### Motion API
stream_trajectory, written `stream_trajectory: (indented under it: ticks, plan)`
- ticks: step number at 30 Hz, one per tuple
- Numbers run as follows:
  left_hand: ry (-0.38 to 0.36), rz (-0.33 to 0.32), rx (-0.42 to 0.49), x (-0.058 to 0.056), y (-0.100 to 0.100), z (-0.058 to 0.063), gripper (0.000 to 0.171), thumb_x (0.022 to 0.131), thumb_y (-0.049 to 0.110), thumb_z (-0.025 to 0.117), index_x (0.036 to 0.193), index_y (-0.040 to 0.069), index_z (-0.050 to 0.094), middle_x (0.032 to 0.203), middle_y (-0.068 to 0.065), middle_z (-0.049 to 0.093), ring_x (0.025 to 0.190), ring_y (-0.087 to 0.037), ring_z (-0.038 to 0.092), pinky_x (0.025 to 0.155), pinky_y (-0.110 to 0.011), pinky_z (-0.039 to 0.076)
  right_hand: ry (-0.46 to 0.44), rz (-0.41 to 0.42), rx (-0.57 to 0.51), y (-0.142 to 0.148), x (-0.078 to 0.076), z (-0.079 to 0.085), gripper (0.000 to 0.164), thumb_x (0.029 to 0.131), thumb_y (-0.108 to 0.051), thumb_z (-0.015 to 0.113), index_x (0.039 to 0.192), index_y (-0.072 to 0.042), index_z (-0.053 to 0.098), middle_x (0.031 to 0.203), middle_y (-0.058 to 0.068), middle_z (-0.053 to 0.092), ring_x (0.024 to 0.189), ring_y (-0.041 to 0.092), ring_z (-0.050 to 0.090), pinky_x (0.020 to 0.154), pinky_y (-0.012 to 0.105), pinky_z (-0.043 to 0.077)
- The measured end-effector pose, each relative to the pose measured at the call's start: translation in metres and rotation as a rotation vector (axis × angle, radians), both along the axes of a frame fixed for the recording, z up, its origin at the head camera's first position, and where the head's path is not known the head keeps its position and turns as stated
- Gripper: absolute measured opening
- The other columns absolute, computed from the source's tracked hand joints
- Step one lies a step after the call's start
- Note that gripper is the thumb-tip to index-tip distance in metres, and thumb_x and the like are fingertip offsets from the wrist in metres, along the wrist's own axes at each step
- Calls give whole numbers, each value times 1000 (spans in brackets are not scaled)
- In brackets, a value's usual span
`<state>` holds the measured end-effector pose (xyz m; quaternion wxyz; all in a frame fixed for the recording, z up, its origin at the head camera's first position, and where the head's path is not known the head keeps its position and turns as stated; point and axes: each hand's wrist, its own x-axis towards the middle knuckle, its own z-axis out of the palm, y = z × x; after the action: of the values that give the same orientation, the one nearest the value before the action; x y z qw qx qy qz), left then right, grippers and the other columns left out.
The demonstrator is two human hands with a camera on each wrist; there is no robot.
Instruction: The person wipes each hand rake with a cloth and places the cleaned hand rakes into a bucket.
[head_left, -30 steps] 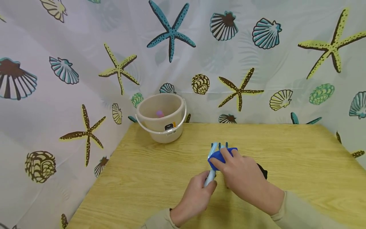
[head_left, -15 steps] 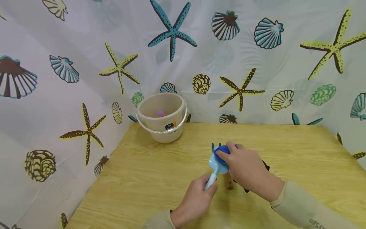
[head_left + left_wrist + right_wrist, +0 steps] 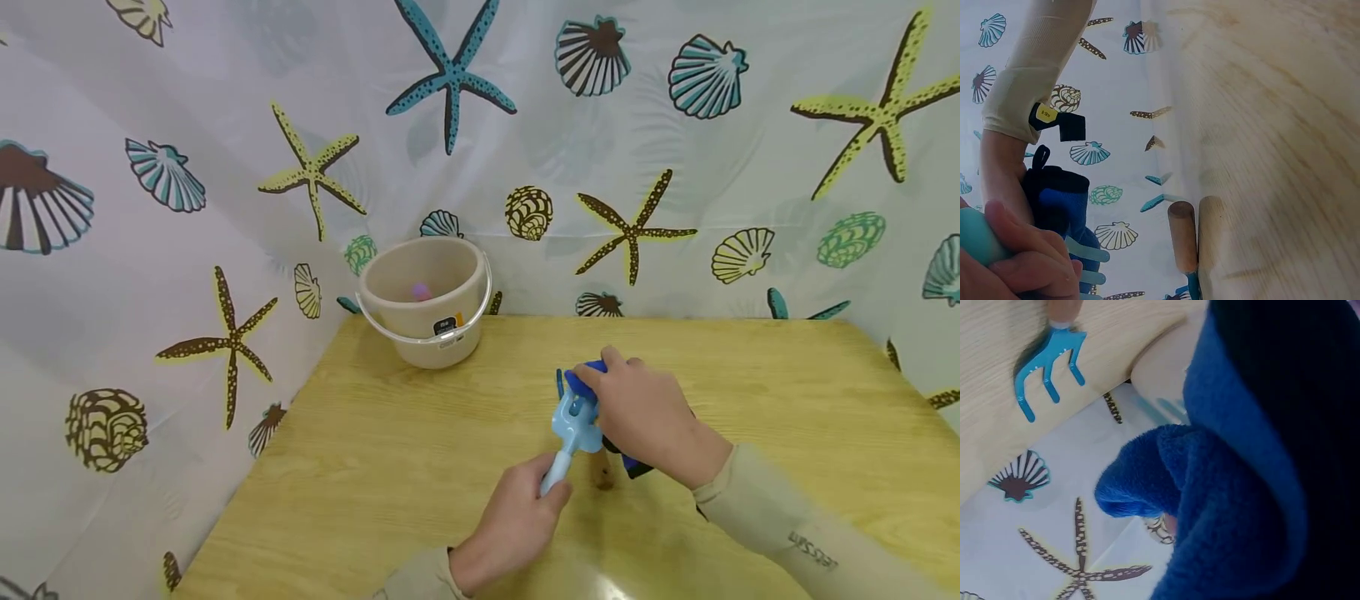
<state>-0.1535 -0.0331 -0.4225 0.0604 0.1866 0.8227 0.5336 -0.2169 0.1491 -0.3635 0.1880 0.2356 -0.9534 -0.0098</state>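
Pale-blue, plastic-looking hand fork (image 3: 576, 432) is held above the yellowish wood-grain tabletop (image 3: 390, 467), at five o'clock from the head view's centre. The left hand (image 3: 516, 508) has its fingers wrapped round the straight handle, the sound place to grip; the right hand (image 3: 648, 417) pinches a blue plush cloth (image 3: 1229, 500) at the prong end. It looks light, stiff and perhaps slippery when smooth.

Light-blue pronged fork (image 3: 576, 435) in left grip (image 3: 514, 512); blue plush cloth (image 3: 1229, 500) in right grip (image 3: 651, 417); wooden-handled three-tined blue rake (image 3: 1057, 345) on wood-grain bench (image 3: 397, 467) below grips; beige round bucket (image 3: 405, 322) beyond, left.
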Motion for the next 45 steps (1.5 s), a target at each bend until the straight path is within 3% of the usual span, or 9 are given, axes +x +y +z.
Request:
stream_trajectory:
  ticks: [2,7,13,19,30,39,45]
  plan:
    - [4,7,10,0,1,0,19,93,12,53,74,12,51,54,7,37,41,-2,33,35,-16,26,-18,-32,-17,4,-2,1,40,75,-7,64,115,-12,68,88,15,56,47,21,48,27,33,44]
    - [-73,-13,68,1,1,1,18,93,14,53,76,11,52,56,6,40,41,-4,32,36,-18,26,-36,-36,-8,9,7,0,37,78,-7,63,113,-11,69,89,17,57,42,18,41,25,28,37]
    - [-185,-8,133,-4,2,0,18,95,17,51,79,8,53,57,5,41,37,-7,31,32,-20,26,16,67,42,5,23,-9,44,72,-15,72,116,-16,69,106,20,60,69,29,61,34,36,52]
    - [-297,15,172,-8,2,0,19,97,20,50,89,3,55,64,2,48,34,-10,35,30,-21,33,7,168,13,1,38,-13,40,77,-21,71,116,-22,68,111,19,61,80,30,63,46,42,58]
    - [-294,14,251,-3,4,6,16,98,14,48,86,4,54,64,0,47,33,-8,36,30,-19,34,78,94,-47,20,30,-20,44,72,-16,76,116,-18,69,101,18,59,72,28,62,36,36,53]
    - [-356,35,356,-8,3,14,17,99,12,45,101,-2,54,67,-1,47,33,-8,34,30,-18,34,106,212,-71,10,50,-25,54,68,-22,81,119,-21,66,106,16,59,87,32,61,46,44,59]
    - [-367,18,387,-3,5,13,16,97,10,47,102,-3,55,65,-1,47,32,-8,34,28,-18,33,130,85,-111,23,30,-27,50,73,-14,73,122,-21,66,103,17,57,79,28,60,36,37,54]
